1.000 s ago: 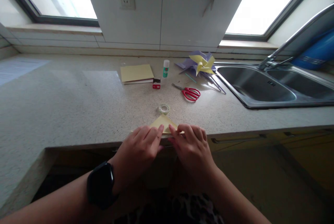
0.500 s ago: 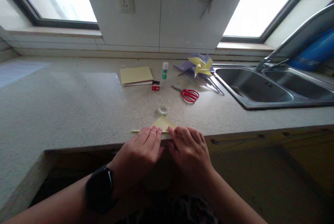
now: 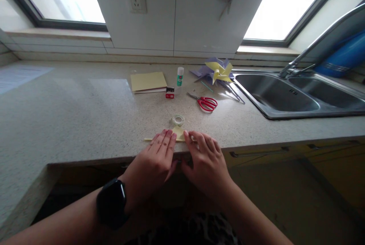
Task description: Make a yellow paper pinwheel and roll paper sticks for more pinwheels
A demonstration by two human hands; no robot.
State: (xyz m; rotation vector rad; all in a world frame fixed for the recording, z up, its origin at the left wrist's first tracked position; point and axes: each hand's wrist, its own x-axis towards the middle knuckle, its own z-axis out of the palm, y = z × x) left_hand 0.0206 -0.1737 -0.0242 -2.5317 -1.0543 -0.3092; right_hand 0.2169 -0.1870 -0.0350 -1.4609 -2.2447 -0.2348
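A sheet of pale yellow paper (image 3: 178, 132) lies near the counter's front edge, partly rolled into a thin tube; its unrolled corner points away from me. My left hand (image 3: 159, 151) rests on the tube with fingers stretched out flat, and the tube's left end sticks out beyond it. On the tube's right part lies my right hand (image 3: 204, 153), its fingers extended and slightly bent, palm down. Both thumbs hang below the front edge. Just beyond the paper corner sits a roll of tape (image 3: 178, 120).
Red-handled scissors (image 3: 207, 103), a small red box (image 3: 170, 93), a glue stick (image 3: 180, 76) and a yellow paper stack (image 3: 148, 81) lie farther back. Yellow and purple paper pinwheels (image 3: 219, 72) rest beside the steel sink (image 3: 273, 91) at right.
Both hands have slid slightly forward, away from me, rolling the tube along. Less of the unrolled yellow corner shows now.
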